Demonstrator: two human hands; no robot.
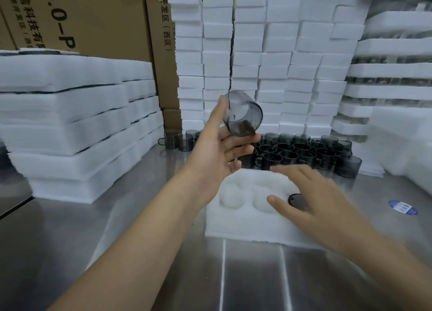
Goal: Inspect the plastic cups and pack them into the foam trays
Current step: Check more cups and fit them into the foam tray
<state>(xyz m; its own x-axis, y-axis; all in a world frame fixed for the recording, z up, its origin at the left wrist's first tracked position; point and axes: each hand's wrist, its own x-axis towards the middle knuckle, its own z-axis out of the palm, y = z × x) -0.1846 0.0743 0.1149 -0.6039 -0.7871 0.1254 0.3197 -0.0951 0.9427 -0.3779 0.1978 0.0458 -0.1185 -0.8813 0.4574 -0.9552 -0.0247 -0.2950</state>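
Both hands work over the steel surface. Raised, the left hand pinches a smoky grey cup between thumb and fingers, tilted with its mouth turned toward the camera. Blurred, the right hand lies spread wide and holds nothing, low over the foam tray, its thumb just beside a dark cup seated in the tray's right recess. Two other recesses show only foam. Behind the tray stands a cluster of grey cups. Stacked foam trays rise at the left, foam blocks behind.
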